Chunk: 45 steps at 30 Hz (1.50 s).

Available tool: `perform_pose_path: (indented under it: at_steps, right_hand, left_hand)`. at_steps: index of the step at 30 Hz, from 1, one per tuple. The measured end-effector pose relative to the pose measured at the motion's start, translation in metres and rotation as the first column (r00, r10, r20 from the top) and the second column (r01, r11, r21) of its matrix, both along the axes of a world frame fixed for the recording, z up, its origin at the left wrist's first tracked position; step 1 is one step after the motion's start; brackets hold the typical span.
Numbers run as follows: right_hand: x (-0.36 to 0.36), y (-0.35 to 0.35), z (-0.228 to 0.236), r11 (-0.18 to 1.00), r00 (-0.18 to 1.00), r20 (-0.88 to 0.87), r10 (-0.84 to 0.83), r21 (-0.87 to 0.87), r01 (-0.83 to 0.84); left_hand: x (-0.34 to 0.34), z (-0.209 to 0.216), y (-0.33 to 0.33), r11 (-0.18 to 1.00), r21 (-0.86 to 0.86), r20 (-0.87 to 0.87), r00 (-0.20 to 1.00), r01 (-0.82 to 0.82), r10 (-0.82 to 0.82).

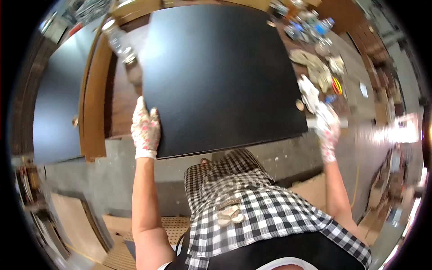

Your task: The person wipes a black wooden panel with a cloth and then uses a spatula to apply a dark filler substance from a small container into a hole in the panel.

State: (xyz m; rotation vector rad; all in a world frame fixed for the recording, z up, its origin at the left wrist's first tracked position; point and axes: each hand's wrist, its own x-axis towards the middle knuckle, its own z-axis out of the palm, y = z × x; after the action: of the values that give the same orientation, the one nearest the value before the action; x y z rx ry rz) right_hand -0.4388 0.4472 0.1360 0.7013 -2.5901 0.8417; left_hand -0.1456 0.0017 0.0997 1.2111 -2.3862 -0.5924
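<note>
Left fingers point(140, 109) — parted, touching black panel point(220, 85)

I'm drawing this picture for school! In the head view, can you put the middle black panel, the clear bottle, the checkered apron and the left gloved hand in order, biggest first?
As they look here, largest to smallest:
1. middle black panel
2. checkered apron
3. left gloved hand
4. clear bottle

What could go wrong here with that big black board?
The black board seems to jut past the near edge of the table beside the left hand, so it might tip if leaned on. The clear bottle near the board's left side could get knocked if the board slides.
</note>
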Motion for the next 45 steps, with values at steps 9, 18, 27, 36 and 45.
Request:
perform_pose_path:
  at_steps: [9,18,27,36,45]
  right_hand:
    - [0.135,-0.178,-0.034,0.796,0.847,0.032,0.531,0.324,-0.512]
    - [0.023,0.022,0.010,0.992,0.979,-0.183,-0.090,0.065,0.104]
    - [0.079,-0.055,-0.030,0.901,0.953,-0.223,0.205,0.424,-0.095]
    - [0.037,-0.064,0.040,0.955,0.945,-0.168,0.281,0.145,-0.258]
    - [-0.117,-0.199,-0.018,0.819,0.685,-0.534,0.496,0.551,-0.163]
  left_hand:
    - [0.008,-0.006,0.000,0.999,0.045,0.007,1.000,0.013,-0.014]
    - [0.006,-0.012,-0.006,0.998,0.030,0.013,0.998,0.059,-0.060]
    - [0.013,-0.006,-0.006,0.997,0.069,0.032,0.999,0.037,-0.039]
    - [0.006,0.001,-0.002,0.997,0.078,0.106,0.994,0.020,-0.028]
    - [-0.018,0.002,0.014,0.992,-0.101,0.084,0.993,-0.071,0.080]
